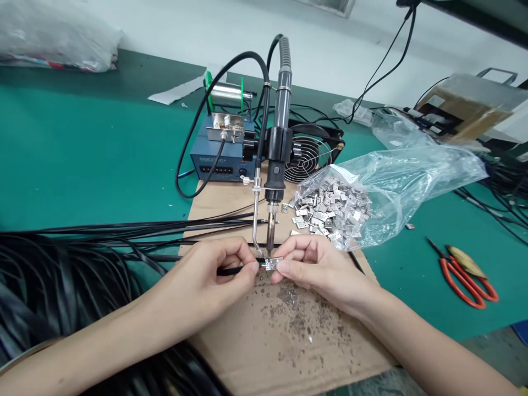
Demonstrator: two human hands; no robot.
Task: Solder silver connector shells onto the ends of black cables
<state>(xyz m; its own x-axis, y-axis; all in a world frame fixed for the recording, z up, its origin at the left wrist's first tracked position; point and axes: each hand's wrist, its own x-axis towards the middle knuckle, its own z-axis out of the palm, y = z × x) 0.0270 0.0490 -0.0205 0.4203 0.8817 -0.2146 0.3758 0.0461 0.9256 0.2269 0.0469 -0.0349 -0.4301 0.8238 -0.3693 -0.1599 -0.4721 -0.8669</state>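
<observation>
My left hand [225,272] pinches a black cable [229,270] near its end, where small coloured wires show. Between thumb and fingers, my right hand [315,267] holds a small silver metal connector [273,264]. The wire end meets the connector's left side. Directly above them, the tip of an upright soldering iron [271,234] touches or nearly touches the connector; the exact contact is too small to tell. A thin metal feed tube [256,220] comes down just left of the iron, its bent end close to the wires.
Cardboard [289,341] lies beneath the hands. A clear bag [412,176] with silver connectors [330,209] spills at right, beyond it orange-handled scissors [462,280]. Many black cables [61,280] fill the left. Behind stand a blue soldering station [218,165], solder spool [226,93] and fan [309,157].
</observation>
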